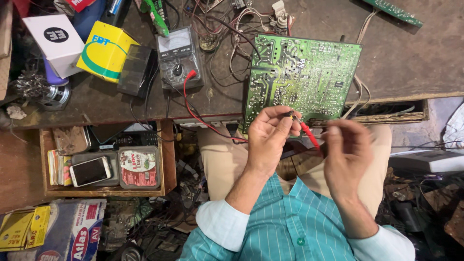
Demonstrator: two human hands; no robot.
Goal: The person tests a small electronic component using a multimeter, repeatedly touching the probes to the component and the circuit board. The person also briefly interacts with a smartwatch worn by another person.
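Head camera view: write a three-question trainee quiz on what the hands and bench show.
1. True or false: the green circuit board lies solder side up on the bench.
2. Which hand pinches the red probe? A. left hand B. right hand C. neither
3. Fill in: the red lead runs back to the grey ____.

Key: 1 true. 2 A, near its tip; the right hand is blurred beside it. 3 multimeter.

We see an electronics repair workshop: a green circuit board (303, 79) upper centre, an analogue multimeter (178, 56), tangled wires (220, 24) on a worn bench (396, 58).
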